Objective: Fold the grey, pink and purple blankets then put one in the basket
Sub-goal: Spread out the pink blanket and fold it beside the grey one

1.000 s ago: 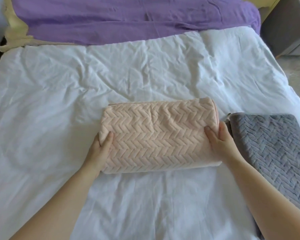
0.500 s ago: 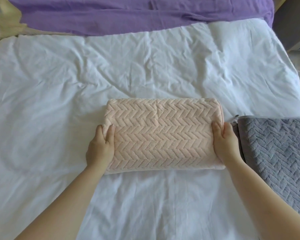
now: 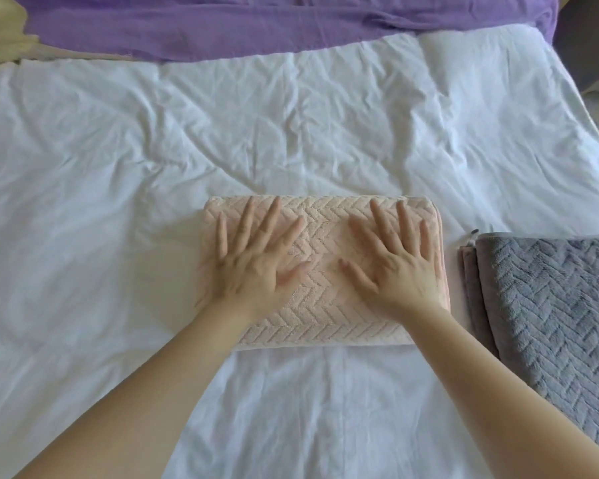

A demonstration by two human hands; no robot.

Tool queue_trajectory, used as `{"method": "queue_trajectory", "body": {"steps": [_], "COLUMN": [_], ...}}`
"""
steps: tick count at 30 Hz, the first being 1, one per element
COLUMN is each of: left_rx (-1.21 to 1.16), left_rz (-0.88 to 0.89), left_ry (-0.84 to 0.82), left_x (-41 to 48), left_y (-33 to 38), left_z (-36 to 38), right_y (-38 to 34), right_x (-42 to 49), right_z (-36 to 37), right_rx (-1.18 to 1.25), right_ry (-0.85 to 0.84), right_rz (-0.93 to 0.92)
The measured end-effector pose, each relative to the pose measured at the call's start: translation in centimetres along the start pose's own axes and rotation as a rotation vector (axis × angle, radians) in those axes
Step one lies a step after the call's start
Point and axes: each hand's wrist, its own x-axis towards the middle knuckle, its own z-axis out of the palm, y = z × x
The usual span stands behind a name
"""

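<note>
The pink blanket point(image 3: 325, 316), folded into a thick rectangle with a herringbone texture, lies in the middle of the white bed. My left hand point(image 3: 253, 261) rests flat on its left half, fingers spread. My right hand point(image 3: 395, 261) lies flat on its right half, fingers spread too. Neither hand grips anything. The grey blanket point(image 3: 550, 312), folded, sits just to the right of the pink one, partly cut off by the frame edge. The purple blanket point(image 3: 256, 25) lies spread and unfolded across the far end of the bed. No basket is in view.
The white bed sheet point(image 3: 118, 167) is wrinkled and covers most of the view. A yellowish cloth point(image 3: 0, 43) shows at the far left corner. Grey furniture point(image 3: 588, 36) stands past the bed's far right corner.
Both hands left the short ends of the pink blanket and now lie flat on its top with fingers spread. The blanket stays in place.
</note>
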Motion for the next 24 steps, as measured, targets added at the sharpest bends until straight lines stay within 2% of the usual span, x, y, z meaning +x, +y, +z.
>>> {"method": "queue_trajectory", "body": {"steps": [2, 4, 18, 22, 24], "left_rx": [0.081, 0.130, 0.152, 0.179, 0.159], "left_rz": [-0.059, -0.090, -0.081, -0.105, -0.084], "left_ry": [-0.122, -0.153, -0.190, -0.229, -0.193], "left_x": [0.6, 0.8, 1.4, 1.6, 1.4], "left_y": [-0.5, -1.4, -1.9, -1.7, -1.7], "left_z": [1.9, 3.5, 8.0, 6.9, 5.8], "right_y": [0.8, 1.7, 2.5, 2.4, 2.3], "right_x": [0.9, 1.2, 2.1, 2.1, 1.8], "right_z": [1.0, 2.1, 7.1, 6.1, 4.8], "right_rx": [-0.013, -0.054, -0.116, -0.074, -0.020], "right_ry": [-0.060, -0.091, -0.186, -0.190, -0.165], "right_rz": [0.036, 0.054, 0.112, 0.119, 0.101]}}
